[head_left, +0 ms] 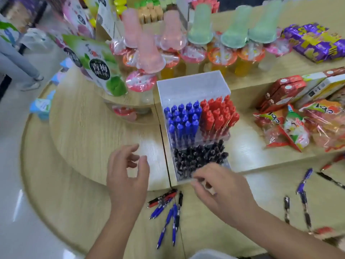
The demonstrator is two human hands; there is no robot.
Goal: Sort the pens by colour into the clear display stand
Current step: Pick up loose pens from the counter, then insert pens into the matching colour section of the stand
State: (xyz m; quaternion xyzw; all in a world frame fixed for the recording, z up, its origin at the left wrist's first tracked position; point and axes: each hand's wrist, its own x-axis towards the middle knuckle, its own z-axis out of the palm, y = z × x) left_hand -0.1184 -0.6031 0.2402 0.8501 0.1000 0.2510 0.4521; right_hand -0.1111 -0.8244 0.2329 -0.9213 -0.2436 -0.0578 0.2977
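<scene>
The clear acrylic display stand [194, 86] stands on the wooden bench [84, 118], holding blue, red and black pens. Left hand [127, 176] hovers, fingers spread; right hand [222, 191] fingers pinch at its front edge.

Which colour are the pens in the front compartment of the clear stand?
Black pens, seen best in the head view.

From my feed it's just two bare arms, no sleeves anywhere up to the edge of the shot. Left hand [127, 176] and right hand [222, 191] have no gloves, rings, watch or bands that I can make out. Short nails, bit blurry though.
</scene>
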